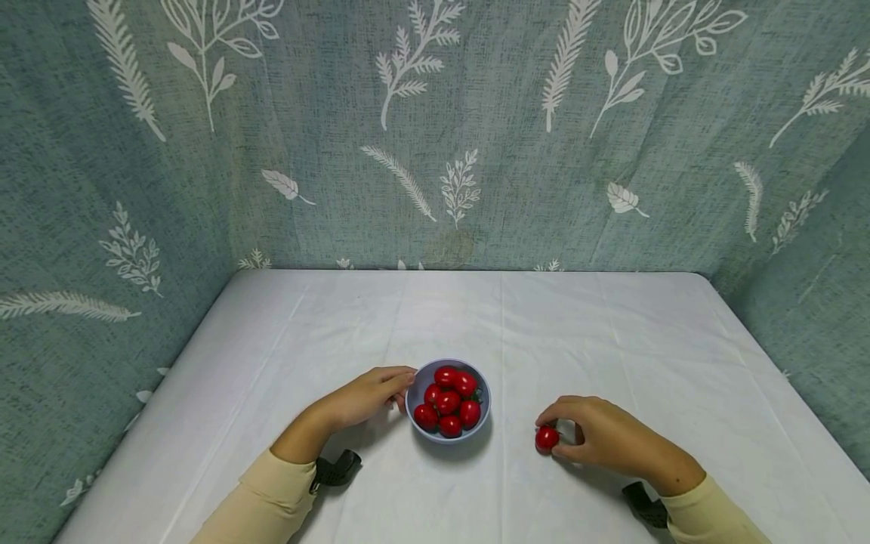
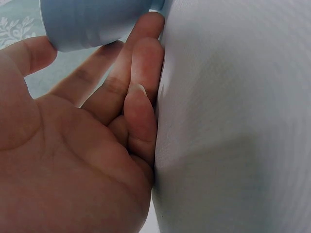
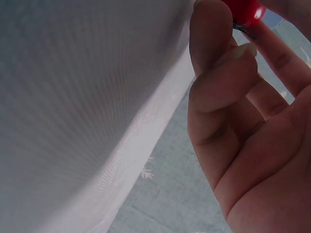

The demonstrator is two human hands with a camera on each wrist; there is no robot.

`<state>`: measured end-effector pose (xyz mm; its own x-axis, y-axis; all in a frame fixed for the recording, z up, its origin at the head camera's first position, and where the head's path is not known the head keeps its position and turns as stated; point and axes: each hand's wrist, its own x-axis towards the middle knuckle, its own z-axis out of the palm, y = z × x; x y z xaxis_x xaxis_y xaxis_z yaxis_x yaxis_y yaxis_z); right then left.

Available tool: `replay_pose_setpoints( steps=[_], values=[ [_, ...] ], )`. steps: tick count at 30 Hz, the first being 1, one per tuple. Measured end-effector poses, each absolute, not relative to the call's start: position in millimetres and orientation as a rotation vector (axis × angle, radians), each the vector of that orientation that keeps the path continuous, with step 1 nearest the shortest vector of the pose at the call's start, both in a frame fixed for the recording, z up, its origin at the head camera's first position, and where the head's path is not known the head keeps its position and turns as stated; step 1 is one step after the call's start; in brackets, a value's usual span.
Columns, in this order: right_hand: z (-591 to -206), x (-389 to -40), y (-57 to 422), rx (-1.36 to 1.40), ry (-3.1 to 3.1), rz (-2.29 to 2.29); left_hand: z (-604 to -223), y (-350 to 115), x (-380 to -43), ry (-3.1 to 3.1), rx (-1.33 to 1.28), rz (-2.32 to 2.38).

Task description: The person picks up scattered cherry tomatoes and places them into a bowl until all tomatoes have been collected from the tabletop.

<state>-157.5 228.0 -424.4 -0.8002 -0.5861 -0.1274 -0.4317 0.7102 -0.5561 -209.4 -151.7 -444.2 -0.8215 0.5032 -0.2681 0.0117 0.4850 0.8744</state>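
A small lavender-blue bowl (image 1: 412,429) stands on the white-covered table, holding several red cherry tomatoes (image 1: 447,402). At its left side, my left hand (image 1: 370,397) touches the wall and rim with its fingertips. The left wrist view shows the thumb at the outside of the bowl (image 2: 92,24), with the longer fingers stretched along it and others close to the cloth. To the right of the bowl, my right hand (image 1: 601,434) pinches a single cherry tomato (image 1: 547,439) between thumb and fingers, low over the table. Its green stem shows in the right wrist view.
A white cloth (image 1: 557,325) with fold lines covers the table. Green-blue fabric (image 1: 503,151) with white leaf prints hangs behind and along both sides. Black wrist straps (image 1: 337,468) sit at both cuffs.
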Motion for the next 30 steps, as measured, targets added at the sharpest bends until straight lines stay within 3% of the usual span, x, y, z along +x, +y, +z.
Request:
replay_pose_setpoints(
  steps=[15,30],
  values=[
    [-424,-159,231,-0.837,2.638,-0.761,-442,-150,-209,2.24,0.416,1.303],
    [-416,-133,215,-0.796,2.673,-0.711,-436,-165,-199,2.208,0.46,1.28]
  ],
)
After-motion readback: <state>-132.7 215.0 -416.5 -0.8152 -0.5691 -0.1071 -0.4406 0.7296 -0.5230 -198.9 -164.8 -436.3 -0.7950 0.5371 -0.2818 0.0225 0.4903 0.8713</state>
